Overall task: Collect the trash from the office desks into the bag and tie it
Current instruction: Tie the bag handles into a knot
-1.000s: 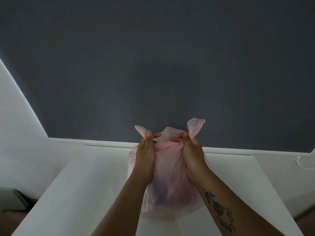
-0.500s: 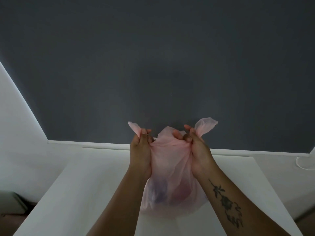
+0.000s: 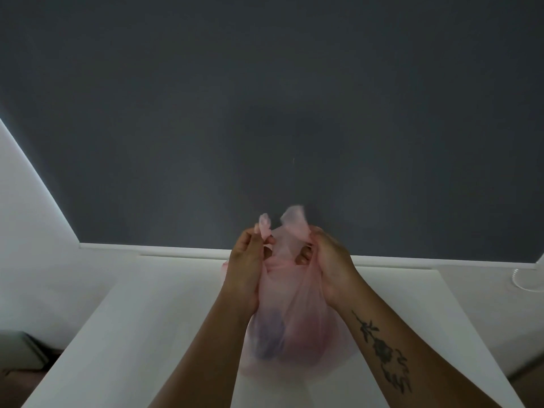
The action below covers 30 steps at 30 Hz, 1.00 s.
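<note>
On the flat white desk [image 3: 132, 334], the left hand [image 3: 245, 269] pinches one twisted top corner of the thin translucent pink plastic bag [image 3: 294, 328], which rests there between both wrists, while the right hand [image 3: 332, 266] curls round the other corner.

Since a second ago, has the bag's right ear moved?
Yes. Against the white skirting, the right ear, pinched by the right hand, has swung left toward the left ear.
</note>
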Each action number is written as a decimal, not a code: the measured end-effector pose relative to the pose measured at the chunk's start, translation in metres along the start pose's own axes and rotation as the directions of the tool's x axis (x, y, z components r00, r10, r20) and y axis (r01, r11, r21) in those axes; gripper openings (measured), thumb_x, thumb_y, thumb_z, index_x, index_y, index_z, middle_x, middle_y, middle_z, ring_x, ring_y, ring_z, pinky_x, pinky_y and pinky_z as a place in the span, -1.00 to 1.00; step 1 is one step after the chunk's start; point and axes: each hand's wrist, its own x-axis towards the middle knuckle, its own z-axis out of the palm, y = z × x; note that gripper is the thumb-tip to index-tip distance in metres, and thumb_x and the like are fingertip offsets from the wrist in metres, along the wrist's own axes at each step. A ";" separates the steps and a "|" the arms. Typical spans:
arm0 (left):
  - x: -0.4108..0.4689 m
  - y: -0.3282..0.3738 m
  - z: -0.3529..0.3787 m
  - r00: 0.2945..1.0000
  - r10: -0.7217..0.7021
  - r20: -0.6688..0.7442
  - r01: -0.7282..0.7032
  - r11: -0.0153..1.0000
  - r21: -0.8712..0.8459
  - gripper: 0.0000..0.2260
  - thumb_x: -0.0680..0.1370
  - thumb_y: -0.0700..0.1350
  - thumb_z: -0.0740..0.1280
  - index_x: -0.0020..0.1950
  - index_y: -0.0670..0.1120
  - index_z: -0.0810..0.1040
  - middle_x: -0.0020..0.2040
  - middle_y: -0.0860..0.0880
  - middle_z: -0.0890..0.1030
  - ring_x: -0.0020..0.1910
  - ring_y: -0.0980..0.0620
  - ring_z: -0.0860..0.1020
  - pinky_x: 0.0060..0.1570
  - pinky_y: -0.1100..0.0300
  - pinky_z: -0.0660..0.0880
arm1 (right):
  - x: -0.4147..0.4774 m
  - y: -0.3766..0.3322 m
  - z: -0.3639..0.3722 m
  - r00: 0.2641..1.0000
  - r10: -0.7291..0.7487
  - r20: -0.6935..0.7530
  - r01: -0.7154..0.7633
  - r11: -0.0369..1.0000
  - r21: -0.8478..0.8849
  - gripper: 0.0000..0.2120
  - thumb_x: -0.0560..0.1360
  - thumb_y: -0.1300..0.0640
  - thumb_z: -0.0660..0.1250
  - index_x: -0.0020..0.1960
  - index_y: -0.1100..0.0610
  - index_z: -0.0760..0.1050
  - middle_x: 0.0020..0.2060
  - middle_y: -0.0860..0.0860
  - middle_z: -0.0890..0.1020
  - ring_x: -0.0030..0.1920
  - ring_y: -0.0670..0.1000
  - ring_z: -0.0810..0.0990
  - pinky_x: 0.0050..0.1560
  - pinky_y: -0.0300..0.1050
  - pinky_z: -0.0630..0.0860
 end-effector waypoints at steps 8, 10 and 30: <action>-0.002 -0.004 0.010 0.997 0.000 0.082 -0.008 0.995 0.096 -0.94 0.59 -0.17 0.33 -0.04 -0.16 0.51 -0.28 -0.05 0.64 -0.35 0.08 0.60 -0.31 0.21 0.56 | -0.003 0.005 0.005 0.991 -0.132 0.019 0.132 0.991 -0.024 -0.87 0.54 0.25 0.33 0.02 0.23 0.63 -0.09 0.15 0.71 -0.11 0.09 0.70 -0.02 0.01 0.65; 0.000 -0.004 0.012 0.997 0.024 0.077 -0.032 0.993 0.112 -0.89 0.60 -0.11 0.34 0.07 -0.14 0.53 -0.23 -0.03 0.67 -0.30 0.10 0.63 -0.29 0.24 0.56 | -0.005 0.005 0.005 0.988 -0.142 0.056 0.144 0.989 -0.040 -0.89 0.52 0.28 0.35 -0.02 0.26 0.64 -0.12 0.15 0.72 -0.11 0.10 0.70 0.01 0.02 0.64; 0.003 -0.007 0.012 0.981 0.194 0.017 -0.193 0.962 0.194 -0.76 0.65 0.05 0.24 0.01 -0.13 0.48 -0.31 -0.04 0.47 -0.33 0.06 0.46 -0.34 0.24 0.46 | -0.011 0.006 0.002 0.961 -0.242 0.133 0.260 0.955 -0.141 -0.84 0.56 0.04 0.33 -0.01 0.11 0.62 -0.07 0.06 0.71 0.02 0.10 0.68 0.14 0.09 0.59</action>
